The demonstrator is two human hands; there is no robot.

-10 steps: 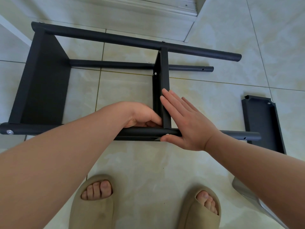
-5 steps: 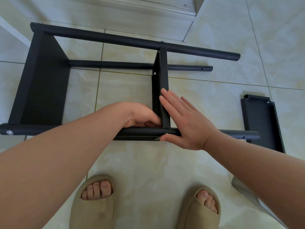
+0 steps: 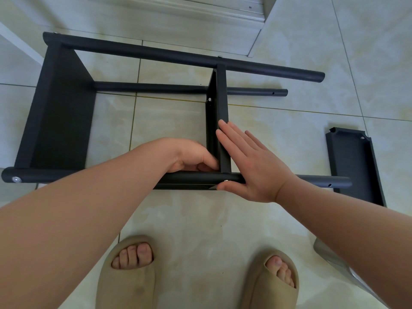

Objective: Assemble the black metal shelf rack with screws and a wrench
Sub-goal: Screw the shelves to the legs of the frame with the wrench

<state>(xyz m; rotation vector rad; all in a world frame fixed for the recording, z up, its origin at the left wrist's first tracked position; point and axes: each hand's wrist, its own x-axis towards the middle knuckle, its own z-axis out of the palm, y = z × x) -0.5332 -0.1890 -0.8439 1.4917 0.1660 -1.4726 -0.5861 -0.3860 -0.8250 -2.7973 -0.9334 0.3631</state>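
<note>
The black metal rack (image 3: 60, 119) lies on its side on the tiled floor. Its middle shelf (image 3: 221, 97) stands upright between the far pole (image 3: 178, 56) and the near pole (image 3: 89, 177). My right hand (image 3: 252, 166) presses flat against the shelf's right face with straight fingers. Its thumb sits under the near pole beside a silver screw head (image 3: 226, 181). My left hand (image 3: 189, 157) is tucked into the inner corner where shelf and near pole meet, fingers curled. Whatever those fingers hold is hidden. No wrench is visible.
A loose black shelf panel (image 3: 354, 163) lies on the floor at the right, past the near pole's end. My feet in beige slippers (image 3: 127, 275) stand just in front of the rack. A silvery object (image 3: 330, 259) sits at the lower right. A white door sill (image 3: 200, 10) runs along the top.
</note>
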